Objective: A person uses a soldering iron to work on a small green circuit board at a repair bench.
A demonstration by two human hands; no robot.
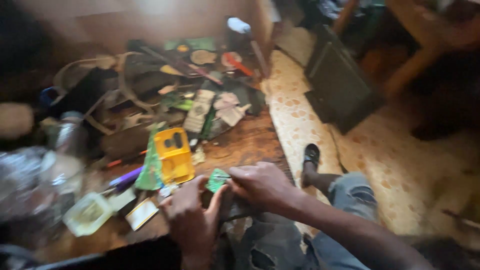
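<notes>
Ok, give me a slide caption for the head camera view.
Both hands, left and right, pinch a small green board over a cluttered wooden table.

Small green card [218, 179] held between both hands; bright yellow plastic case [174, 155]; purple pen [126, 178]; grey remote [199, 110] with pale buttons; dark brown wooden table [245, 142]; cream floor [400, 165] mottled with orange spots; faded blue ripped jeans [350, 192]; black sandal [311, 154]
</notes>
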